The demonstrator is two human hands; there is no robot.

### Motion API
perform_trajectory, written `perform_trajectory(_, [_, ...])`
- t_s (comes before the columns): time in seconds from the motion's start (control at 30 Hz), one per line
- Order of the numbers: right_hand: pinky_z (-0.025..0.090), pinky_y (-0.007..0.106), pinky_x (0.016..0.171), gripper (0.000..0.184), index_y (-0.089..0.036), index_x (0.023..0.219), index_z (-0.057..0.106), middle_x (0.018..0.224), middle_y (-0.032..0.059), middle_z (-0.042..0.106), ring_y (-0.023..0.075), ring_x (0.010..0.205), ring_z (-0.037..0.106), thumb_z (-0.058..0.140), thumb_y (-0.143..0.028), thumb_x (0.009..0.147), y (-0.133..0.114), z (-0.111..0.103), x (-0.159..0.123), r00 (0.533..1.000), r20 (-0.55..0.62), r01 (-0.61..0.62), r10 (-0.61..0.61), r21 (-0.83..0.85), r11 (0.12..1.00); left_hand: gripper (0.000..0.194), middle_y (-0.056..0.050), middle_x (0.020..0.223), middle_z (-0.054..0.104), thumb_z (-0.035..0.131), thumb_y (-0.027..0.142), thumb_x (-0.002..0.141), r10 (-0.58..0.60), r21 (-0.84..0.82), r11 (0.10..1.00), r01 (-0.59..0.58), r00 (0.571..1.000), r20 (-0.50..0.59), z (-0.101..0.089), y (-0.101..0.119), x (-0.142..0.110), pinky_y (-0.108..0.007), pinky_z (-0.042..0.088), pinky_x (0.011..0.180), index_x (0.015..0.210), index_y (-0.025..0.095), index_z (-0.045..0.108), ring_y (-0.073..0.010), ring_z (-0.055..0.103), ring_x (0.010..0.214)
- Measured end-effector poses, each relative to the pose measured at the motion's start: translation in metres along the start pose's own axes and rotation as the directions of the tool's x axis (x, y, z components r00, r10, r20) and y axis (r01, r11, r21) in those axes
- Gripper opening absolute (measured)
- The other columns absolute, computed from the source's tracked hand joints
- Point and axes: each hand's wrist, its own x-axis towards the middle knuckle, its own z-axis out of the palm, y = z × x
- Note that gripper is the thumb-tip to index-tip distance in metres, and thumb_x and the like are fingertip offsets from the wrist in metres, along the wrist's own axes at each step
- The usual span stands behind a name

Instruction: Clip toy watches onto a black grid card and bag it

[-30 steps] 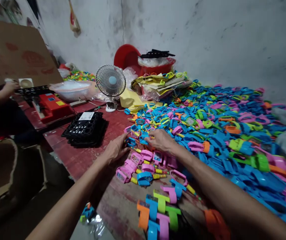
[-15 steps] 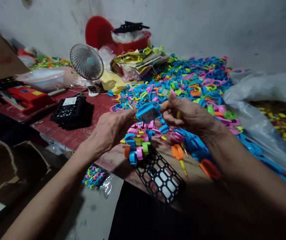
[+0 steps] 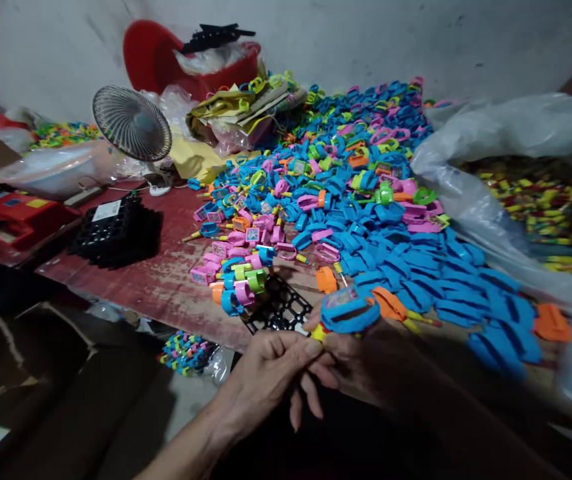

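Note:
A blue toy watch [image 3: 349, 313] with a clear, printed-looking face is held up close in front of me. My right hand [image 3: 353, 363], partly in shadow, grips it from below. A small yellow piece [image 3: 319, 332] with some red sticks out at the watch's left end, and the thumb and forefinger of my left hand [image 3: 276, 363] pinch it. Just beyond my hands lies a black grid tray [image 3: 281, 303]. Pink, blue, green and orange toy watches [image 3: 243, 287] stand in a cluster at its far left end.
A large heap of coloured toy watches [image 3: 346, 173] covers the back of the red table [image 3: 166, 280]. At right a plastic bag [image 3: 446, 167] holds small yellow and red pieces [image 3: 541, 200]. A fan [image 3: 133, 127], stacked black trays [image 3: 113, 233] and a red device [image 3: 21, 213] stand left.
Both hands have come down and closer to my body, carrying the blue toy watch. The camera view has swung right. The watch's yellow piece now shows between my fingers.

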Motion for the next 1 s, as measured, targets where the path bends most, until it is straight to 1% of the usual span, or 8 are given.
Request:
perform_trajectory(0.07, [0.031,0.023,0.042,0.044,-0.02,0.07,0.053,0.05,-0.0067,0.038,0.0092,0.044,0.037,0.062,-0.062,0.081,0.0,-0.003,0.011,0.996,-0.086,0.017,-0.019,-0.02,1.0,0.051,-0.007,0.077,0.073,0.052,0.062,0.089,0.116,0.324,0.945,-0.036,0.966,-0.23,-0.011,0.012,-0.01,-0.024,0.047,0.048,0.098,0.016,0.072,-0.0143,0.061,0.052])
perform_trajectory(0.13, [0.026,0.022,0.041,0.041,-0.021,0.068,0.047,0.049,-0.008,0.033,0.0079,0.042,0.031,0.058,-0.056,0.087,-0.001,-0.002,0.025,0.978,-0.201,0.042,-0.061,-0.099,0.994,0.042,-0.006,0.09,0.076,0.055,0.055,0.09,0.417,0.687,0.725,-0.039,0.819,-0.394,-0.029,0.028,-0.016,-0.03,0.054,0.064,0.108,0.021,0.072,-0.019,0.069,0.069])
perform_trajectory(0.2, [0.03,0.023,0.043,0.04,-0.022,0.065,0.045,0.049,-0.0061,0.038,0.0093,0.044,0.036,0.054,-0.052,0.089,0.0,0.005,0.04,0.946,-0.302,0.045,-0.116,-0.232,0.972,0.043,-0.008,0.111,0.074,0.055,0.05,0.091,0.656,0.885,0.465,0.002,0.671,-0.346,-0.052,0.041,-0.012,-0.038,0.055,0.085,0.122,0.022,0.065,-0.0251,0.07,0.094])
perform_trajectory(0.23, [0.035,0.024,0.047,0.038,-0.021,0.065,0.047,0.052,-0.0036,0.045,0.0112,0.048,0.044,0.054,-0.05,0.089,0.001,0.009,0.048,0.929,-0.34,0.041,-0.148,-0.302,0.952,0.048,-0.01,0.123,0.069,0.056,0.048,0.091,0.708,0.931,0.365,0.013,0.645,-0.287,-0.062,0.044,-0.007,-0.043,0.053,0.093,0.13,0.022,0.059,-0.0279,0.067,0.107])
perform_trajectory(0.3, [0.046,0.027,0.061,0.03,-0.02,0.069,0.056,0.064,0.0021,0.06,0.0164,0.064,0.058,0.055,-0.044,0.088,0.004,0.019,0.062,0.899,-0.383,0.033,-0.21,-0.42,0.907,0.062,-0.014,0.138,0.059,0.058,0.045,0.09,0.704,0.968,0.249,0.015,0.684,-0.191,-0.08,0.043,0.007,-0.047,0.049,0.101,0.144,0.018,0.044,-0.031,0.059,0.123])
perform_trajectory(0.43, [0.05,0.029,0.074,0.02,-0.021,0.087,0.069,0.079,0.0046,0.07,0.0201,0.078,0.066,0.057,-0.036,0.088,0.018,0.027,0.079,0.891,-0.382,0.012,-0.245,-0.52,0.854,0.068,-0.018,0.13,0.064,0.055,0.04,0.092,0.542,0.966,0.241,0.099,0.811,-0.218,-0.091,0.025,0.028,-0.046,0.054,0.094,0.149,0.012,0.032,-0.0316,0.063,0.118])
perform_trajectory(0.73, [0.05,0.03,0.075,0.02,-0.018,0.094,0.068,0.081,0.0076,0.071,0.022,0.081,0.065,0.053,-0.016,0.082,0.049,0.019,0.086,0.873,-0.19,0.158,-0.449,-0.761,0.63,0.072,-0.019,0.139,0.057,0.059,0.042,0.091,0.632,0.979,0.178,0.101,0.751,-0.192,-0.09,0.007,0.031,-0.045,0.051,0.101,0.15,0.014,0.027,-0.0315,0.058,0.125])
perform_trajectory(1.0, [0.047,0.03,0.073,0.026,-0.018,0.091,0.068,0.082,0.0089,0.072,0.0231,0.079,0.065,0.051,-0.007,0.075,0.037,0.027,0.085,0.928,-0.209,-0.007,-0.307,-0.836,0.548,0.079,-0.016,0.118,0.067,0.059,0.039,0.091,0.607,0.97,0.227,0.09,0.765,-0.213,-0.088,0.011,0.029,-0.043,0.054,0.09,0.154,0.014,0.018,-0.0296,0.065,0.111])
